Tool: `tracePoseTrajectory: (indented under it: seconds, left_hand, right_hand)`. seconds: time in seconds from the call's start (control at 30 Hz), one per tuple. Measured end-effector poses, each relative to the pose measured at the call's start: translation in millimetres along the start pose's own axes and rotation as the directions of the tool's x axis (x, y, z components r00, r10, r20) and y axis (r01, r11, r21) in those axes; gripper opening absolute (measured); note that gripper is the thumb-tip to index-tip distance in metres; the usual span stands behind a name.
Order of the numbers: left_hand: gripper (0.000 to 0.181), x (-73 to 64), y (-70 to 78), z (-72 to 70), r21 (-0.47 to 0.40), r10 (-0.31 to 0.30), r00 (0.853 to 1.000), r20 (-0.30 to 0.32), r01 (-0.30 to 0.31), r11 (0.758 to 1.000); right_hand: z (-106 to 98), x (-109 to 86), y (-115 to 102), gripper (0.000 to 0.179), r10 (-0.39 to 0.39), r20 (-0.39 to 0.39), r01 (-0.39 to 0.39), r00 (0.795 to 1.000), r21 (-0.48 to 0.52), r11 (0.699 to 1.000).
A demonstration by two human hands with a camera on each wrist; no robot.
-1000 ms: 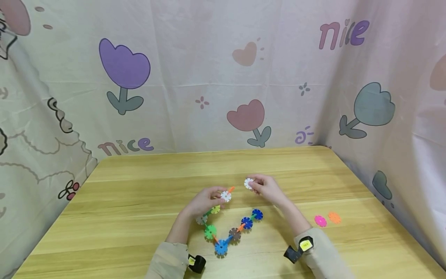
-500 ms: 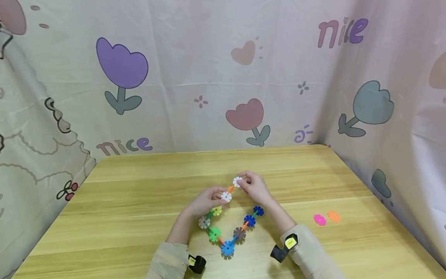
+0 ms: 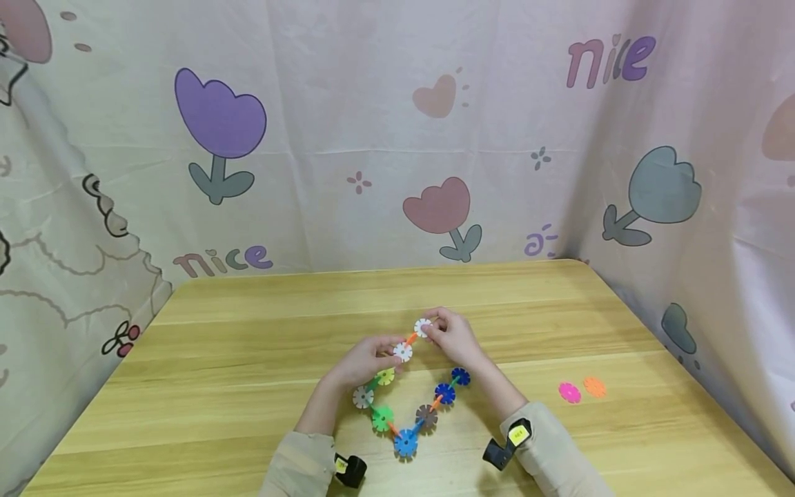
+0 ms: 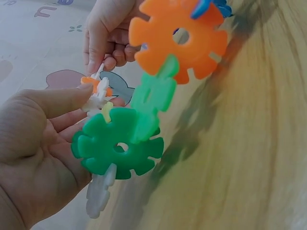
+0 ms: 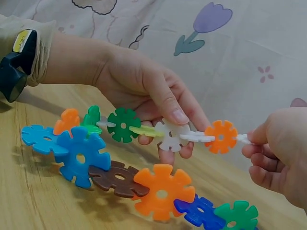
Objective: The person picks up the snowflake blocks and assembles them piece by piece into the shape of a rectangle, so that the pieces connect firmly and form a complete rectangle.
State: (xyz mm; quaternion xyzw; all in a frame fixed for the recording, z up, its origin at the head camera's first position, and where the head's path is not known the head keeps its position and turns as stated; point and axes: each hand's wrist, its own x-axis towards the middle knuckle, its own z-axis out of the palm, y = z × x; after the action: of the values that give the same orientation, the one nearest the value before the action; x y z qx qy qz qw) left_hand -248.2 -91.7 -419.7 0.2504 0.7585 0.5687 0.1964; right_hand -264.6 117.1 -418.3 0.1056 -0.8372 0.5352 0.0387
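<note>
A chain of slotted plastic snowflake discs curves between my hands, its pieces in several colours. My left hand (image 3: 366, 360) pinches a white disc (image 5: 168, 140) near one end of the chain. Beyond that disc, another white one leads to an orange disc (image 5: 221, 137). My right hand (image 3: 456, 338) pinches a further white disc (image 3: 421, 327), whose edge meets the orange disc. How deep its slot sits cannot be told. The green disc (image 4: 120, 143) hangs below my left palm. The chain's bend has a blue disc (image 3: 406, 443), then a brown disc (image 5: 120, 178).
On the wooden table (image 3: 248, 400), a pink disc (image 3: 569, 393) and a loose orange disc (image 3: 594, 386) lie flat to the right. The chain's other end, with dark blue discs (image 3: 444, 393), lies near my right forearm. A printed curtain (image 3: 341, 138) hangs behind the table.
My right hand has moved left, bringing its white disc up to the orange disc. The chain's lower bend has shifted slightly right. My left hand has stayed nearly still.
</note>
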Motion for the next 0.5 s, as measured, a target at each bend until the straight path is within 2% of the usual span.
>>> tracePoseTrajectory:
  seconds: [0.3,0.5]
  left_hand:
    - [0.042,-0.7,2.4,-0.4,-0.005,-0.003,1.0,-0.004,0.003,1.0]
    - [0.044,-0.5,2.2,-1.2,0.017,0.008,1.0,0.001,-0.008,1.0]
  right_hand:
    - [-2.2,-2.4,-4.9,0.024,-0.007,0.006,0.007,1.0,-0.015,1.0]
    - [-2.0,-2.9,-4.1,0.024,-0.056,0.03,0.057,0.998,-0.036,0.998]
